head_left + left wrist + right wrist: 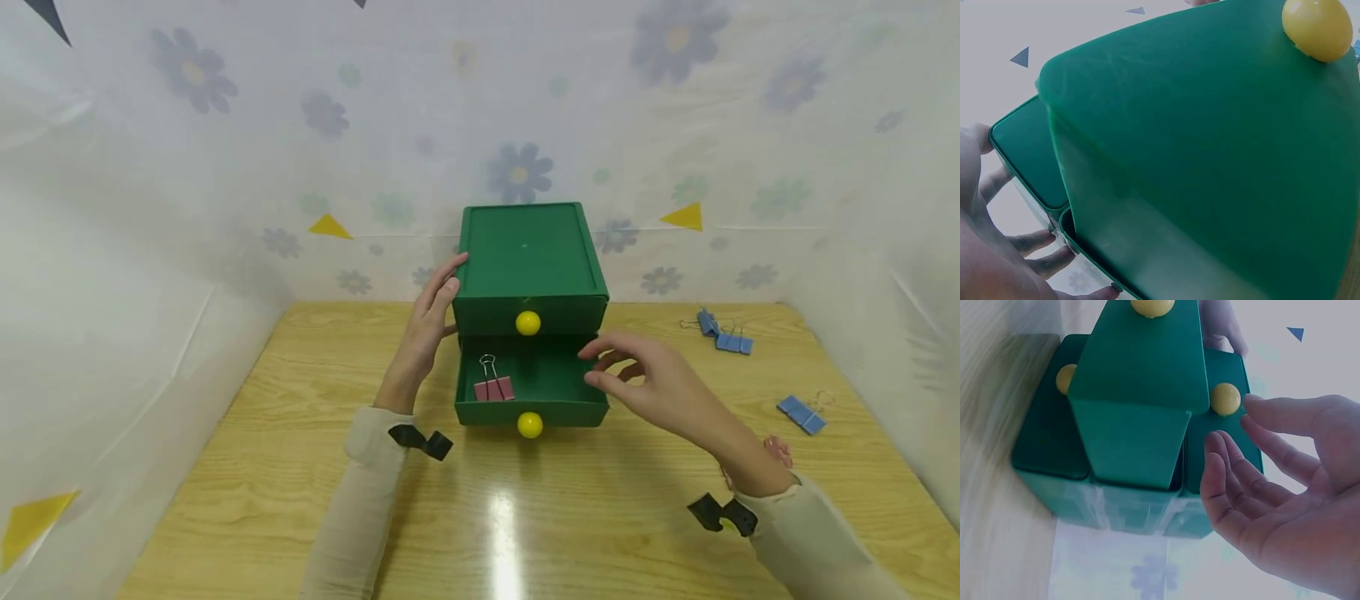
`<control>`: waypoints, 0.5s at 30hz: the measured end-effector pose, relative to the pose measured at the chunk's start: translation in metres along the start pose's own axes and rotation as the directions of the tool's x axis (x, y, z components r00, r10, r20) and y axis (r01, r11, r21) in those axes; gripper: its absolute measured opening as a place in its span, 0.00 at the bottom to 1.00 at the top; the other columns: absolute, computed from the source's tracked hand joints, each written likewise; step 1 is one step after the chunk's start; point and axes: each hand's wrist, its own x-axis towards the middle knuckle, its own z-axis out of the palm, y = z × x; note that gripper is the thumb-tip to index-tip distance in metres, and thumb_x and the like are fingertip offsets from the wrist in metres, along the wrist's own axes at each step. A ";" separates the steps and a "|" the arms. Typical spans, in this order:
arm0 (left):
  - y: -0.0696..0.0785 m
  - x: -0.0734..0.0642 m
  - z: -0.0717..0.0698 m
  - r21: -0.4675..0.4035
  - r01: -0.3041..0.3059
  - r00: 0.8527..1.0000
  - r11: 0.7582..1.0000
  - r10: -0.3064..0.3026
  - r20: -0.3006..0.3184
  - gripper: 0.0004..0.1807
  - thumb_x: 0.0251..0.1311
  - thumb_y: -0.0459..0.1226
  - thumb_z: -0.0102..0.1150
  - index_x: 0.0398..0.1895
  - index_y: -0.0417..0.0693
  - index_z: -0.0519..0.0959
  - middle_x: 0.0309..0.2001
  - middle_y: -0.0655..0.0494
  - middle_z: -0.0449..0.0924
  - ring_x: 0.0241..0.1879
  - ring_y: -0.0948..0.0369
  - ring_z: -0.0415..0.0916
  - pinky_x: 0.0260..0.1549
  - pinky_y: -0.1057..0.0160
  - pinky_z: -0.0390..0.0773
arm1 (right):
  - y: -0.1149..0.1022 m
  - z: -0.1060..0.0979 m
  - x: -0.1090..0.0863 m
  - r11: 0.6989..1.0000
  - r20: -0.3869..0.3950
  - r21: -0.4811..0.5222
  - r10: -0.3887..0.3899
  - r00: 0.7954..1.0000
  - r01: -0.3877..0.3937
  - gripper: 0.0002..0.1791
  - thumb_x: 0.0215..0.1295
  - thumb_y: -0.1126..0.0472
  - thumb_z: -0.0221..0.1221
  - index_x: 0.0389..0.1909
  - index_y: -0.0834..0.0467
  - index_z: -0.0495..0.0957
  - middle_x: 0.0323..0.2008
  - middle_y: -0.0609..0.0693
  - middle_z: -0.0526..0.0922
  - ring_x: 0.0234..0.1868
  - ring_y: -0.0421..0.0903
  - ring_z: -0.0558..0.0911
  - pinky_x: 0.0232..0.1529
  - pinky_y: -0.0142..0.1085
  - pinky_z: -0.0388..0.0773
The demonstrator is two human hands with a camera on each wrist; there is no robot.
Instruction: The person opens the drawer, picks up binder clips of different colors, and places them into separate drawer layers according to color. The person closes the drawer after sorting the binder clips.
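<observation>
A small green drawer cabinet [525, 250] stands on the table with yellow ball knobs, its middle drawer [555, 379] pulled out. Inside that drawer, toward the left, lies a pink binder clip [493, 389] with its wire handles pointing back. My left hand [426, 329] rests against the cabinet's left side, fingers spread along it, as the left wrist view also shows. Over the drawer's right edge hovers my right hand [648, 383], its fingers loosely bent and holding nothing. In the right wrist view those fingers are near the top drawer's yellow knob [1225, 399].
Two blue binder clips [733, 342] lie together at the table's back right. Another blue binder clip [801, 414] is closer to the right edge. Something pink [777, 450] shows partly from behind my right wrist. A flowered white curtain [517, 100] surrounds the wooden table [300, 467].
</observation>
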 end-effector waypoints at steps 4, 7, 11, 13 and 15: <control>-0.008 0.002 -0.001 0.004 -0.005 1.000 1.000 0.005 -0.008 0.25 0.71 0.54 0.40 0.69 0.70 0.61 0.71 0.72 0.49 0.70 0.56 0.48 0.51 0.31 0.62 | 0.003 -0.005 -0.010 0.999 -0.044 -0.037 -0.003 0.999 0.002 0.11 0.65 0.54 0.59 0.48 0.41 0.77 0.45 0.36 0.79 0.39 0.36 0.80 0.38 0.35 0.78; -0.009 0.002 -0.001 0.006 -0.014 1.000 1.000 0.014 -0.009 0.25 0.70 0.55 0.40 0.69 0.71 0.62 0.71 0.72 0.49 0.69 0.56 0.49 0.51 0.31 0.63 | 0.006 -0.010 -0.017 0.999 -0.070 -0.051 0.001 0.998 -0.004 0.13 0.65 0.55 0.60 0.49 0.41 0.77 0.45 0.37 0.79 0.38 0.35 0.80 0.37 0.34 0.78; -0.008 0.002 -0.001 0.005 -0.016 1.000 1.000 0.016 -0.011 0.24 0.70 0.55 0.40 0.69 0.71 0.62 0.71 0.73 0.49 0.69 0.56 0.50 0.51 0.32 0.63 | 0.010 -0.015 -0.026 0.999 -0.095 -0.047 -0.004 0.995 -0.001 0.15 0.64 0.58 0.61 0.51 0.42 0.76 0.46 0.37 0.79 0.40 0.35 0.79 0.36 0.32 0.78; -0.006 0.001 -0.001 0.004 -0.012 1.000 1.000 0.012 -0.008 0.24 0.71 0.54 0.40 0.69 0.71 0.61 0.71 0.73 0.49 0.69 0.57 0.50 0.51 0.32 0.62 | 0.012 -0.018 -0.031 0.999 -0.110 -0.045 -0.013 0.994 0.008 0.17 0.63 0.60 0.62 0.51 0.43 0.77 0.46 0.38 0.79 0.40 0.36 0.80 0.35 0.31 0.78; -0.001 0.000 0.000 0.001 -0.017 1.000 1.000 0.017 0.000 0.24 0.72 0.52 0.39 0.70 0.68 0.61 0.72 0.71 0.48 0.69 0.56 0.49 0.51 0.32 0.62 | 0.015 -0.022 -0.035 0.998 -0.127 -0.053 -0.020 0.992 0.013 0.18 0.62 0.62 0.63 0.51 0.44 0.77 0.45 0.38 0.79 0.40 0.36 0.80 0.33 0.31 0.78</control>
